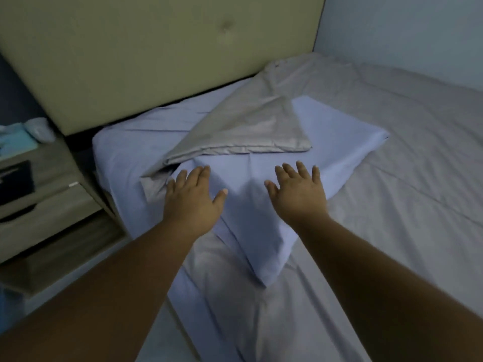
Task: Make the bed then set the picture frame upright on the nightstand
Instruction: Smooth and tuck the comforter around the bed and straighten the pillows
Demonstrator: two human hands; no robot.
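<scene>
A light blue pillow (pixel 337 142) lies askew on the bed, over the grey blanket (pixel 418 152). A folded-back corner of that grey blanket (pixel 248 124) rests on the pillow's far side. My left hand (pixel 194 197) and my right hand (pixel 298 189) are both flat, palms down, fingers spread, on the near part of the pillow. Neither hand holds anything. The light blue fitted sheet (pixel 117 152) shows at the bed's left corner. On the nightstand (pixel 60 165) at the left lies a dark flat rectangular object (pixel 15 181), possibly the picture frame.
A padded beige headboard (pixel 156 48) stands behind the bed, with a pale wall (pixel 405 30) at the right. The nightstand's top also holds a teal object (pixel 15 145) and a pale crumpled thing (pixel 39 128). Its open shelf is below.
</scene>
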